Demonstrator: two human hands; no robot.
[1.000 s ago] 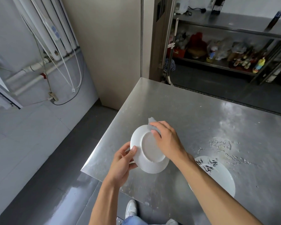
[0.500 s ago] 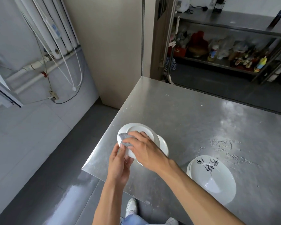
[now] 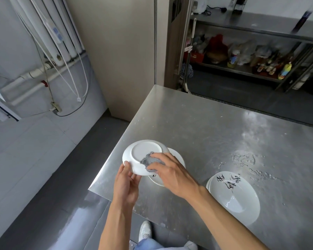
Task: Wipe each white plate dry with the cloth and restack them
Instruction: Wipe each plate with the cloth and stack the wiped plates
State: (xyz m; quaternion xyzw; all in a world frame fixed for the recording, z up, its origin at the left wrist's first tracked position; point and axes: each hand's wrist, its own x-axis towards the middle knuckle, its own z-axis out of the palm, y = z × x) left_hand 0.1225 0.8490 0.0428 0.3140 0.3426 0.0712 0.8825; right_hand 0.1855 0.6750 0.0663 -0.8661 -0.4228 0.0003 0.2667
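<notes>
**A:** First entry?

**B:** White plate (image 3: 140,150), upturned and held tilted over the near left corner of the steel table (image 3: 197,127). Its base faces up so the underside can be wiped.

**A:** Held by?

**B:** Left hand (image 3: 127,184). The thumb sits on the back and the fingers curl under the near rim, bracing the plate against the rubbing.

**A:** Implement?

**B:** Grey cloth (image 3: 149,162), bunched against the base. The right hand (image 3: 172,173) grasps it and presses down.

**A:** Beneath?

**B:** Second plate (image 3: 178,158), flat on the table and half hidden. It's probably the dried pile, kept close for restacking.

**A:** Further right?

**B:** Lettered plates (image 3: 233,197), stacked face up and well apart. Likely still to do, since water spots (image 3: 246,158) lie just beyond.
</notes>
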